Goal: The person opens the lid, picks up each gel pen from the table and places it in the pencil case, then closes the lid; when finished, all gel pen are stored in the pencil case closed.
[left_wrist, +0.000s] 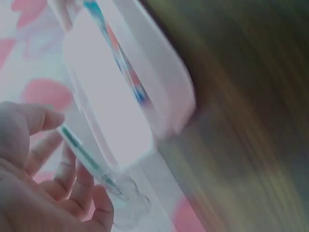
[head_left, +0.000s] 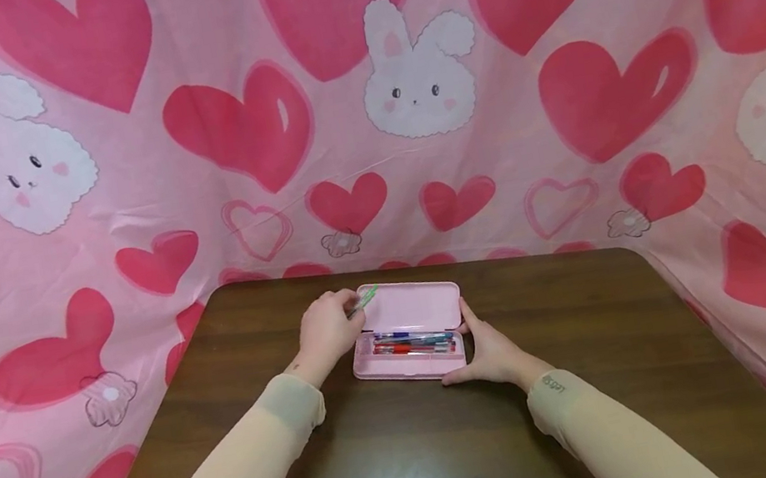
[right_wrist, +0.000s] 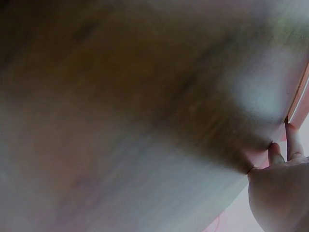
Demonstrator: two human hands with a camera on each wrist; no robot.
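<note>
A pink pencil case lies open on the table, its lid tipped back away from the person. Several pens, with blue, teal and red parts, lie in its lower half. To the left of the lid, my left hand pinches a green pen between thumb and fingers, raised beside the case. The pen's barrel is clear with green inside. My right hand grips the case's right end, thumb by the front corner and a finger up at the lid's edge. In the right wrist view most of the case is out of frame.
The dark brown wooden table reaches back to a pink cloth printed with hearts and rabbits, which hangs behind it and at both sides. The table's far edge lies just beyond the case.
</note>
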